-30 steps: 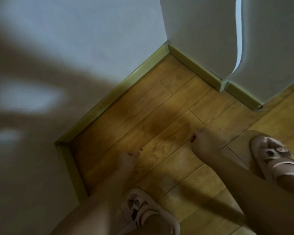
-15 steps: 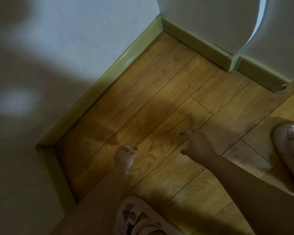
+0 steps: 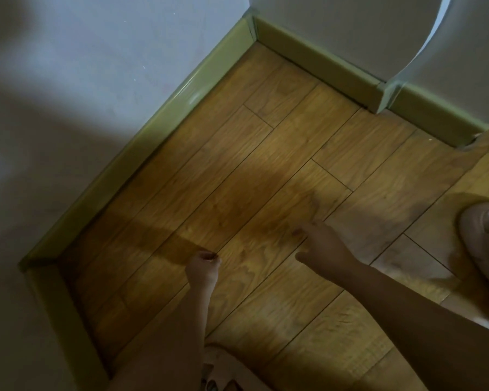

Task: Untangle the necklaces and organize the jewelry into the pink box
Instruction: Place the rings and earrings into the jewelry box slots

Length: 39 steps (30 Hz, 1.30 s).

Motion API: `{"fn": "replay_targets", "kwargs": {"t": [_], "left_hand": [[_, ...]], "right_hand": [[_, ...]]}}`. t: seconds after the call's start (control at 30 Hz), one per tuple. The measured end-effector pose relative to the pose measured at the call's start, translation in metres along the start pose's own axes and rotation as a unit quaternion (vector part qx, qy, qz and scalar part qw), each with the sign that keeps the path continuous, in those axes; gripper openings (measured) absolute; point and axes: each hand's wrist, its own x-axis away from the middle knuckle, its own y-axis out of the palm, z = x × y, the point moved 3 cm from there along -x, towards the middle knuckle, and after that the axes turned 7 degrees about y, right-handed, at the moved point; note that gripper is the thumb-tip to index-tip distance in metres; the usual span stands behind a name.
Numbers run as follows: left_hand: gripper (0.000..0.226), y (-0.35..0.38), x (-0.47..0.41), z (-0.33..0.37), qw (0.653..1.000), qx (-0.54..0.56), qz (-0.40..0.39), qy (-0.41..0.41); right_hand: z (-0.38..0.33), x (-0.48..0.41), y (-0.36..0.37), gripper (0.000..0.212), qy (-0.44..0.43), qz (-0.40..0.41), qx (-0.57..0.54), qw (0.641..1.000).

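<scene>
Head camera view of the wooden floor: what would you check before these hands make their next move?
1. Pink box in sight: not ok, none shows in this view.
2. Necklaces in sight: not ok, none shows on the brown wooden plank floor.
3. Left hand carrying something: cannot tell, its fingers are curled low over the floor and the picture is too dim.
4. Right hand free: ok, its fingers reach out towards the floor and hold nothing visible.
5. Feet out of the way: ok, the pale strapped sandal at the right edge lies apart from both hands.
</scene>
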Motion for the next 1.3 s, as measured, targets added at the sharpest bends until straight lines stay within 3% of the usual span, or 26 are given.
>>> {"fn": "replay_targets", "kwargs": {"t": [0.07, 0.17, 0.27, 0.5, 0.73, 0.97, 1.3], "left_hand": [[0.003, 0.001, -0.003, 0.003, 1.0, -0.026, -0.002, 0.015], [0.023, 0.003, -0.003, 0.009, 0.999, -0.04, -0.008, 0.023], [0.024, 0.002, -0.002, 0.017, 0.998, -0.046, -0.025, 0.034], [0.003, -0.011, 0.015, 0.081, 0.99, 0.035, -0.047, 0.125], [0.012, -0.028, 0.048, 0.155, 0.982, 0.068, -0.058, 0.166], [0.021, -0.074, 0.115, 0.221, 0.962, 0.063, -0.087, 0.251], [0.011, -0.176, 0.276, 0.29, 0.91, 0.078, -0.108, 0.392]], "right_hand": [[0.001, -0.001, -0.001, 0.046, -0.004, 0.0, -0.004, 1.0], [0.004, -0.003, -0.004, 0.046, -0.001, 0.002, 0.002, 1.0], [0.004, -0.004, -0.007, 0.045, 0.005, 0.003, -0.007, 1.0], [-0.007, 0.004, -0.027, 0.041, -0.004, 0.036, -0.031, 0.999], [-0.021, 0.032, -0.076, 0.041, 0.009, 0.062, -0.036, 0.997], [-0.059, 0.089, -0.133, 0.039, -0.043, 0.096, -0.038, 0.994], [-0.133, 0.218, -0.216, 0.033, -0.154, 0.188, -0.028, 0.97]]}}
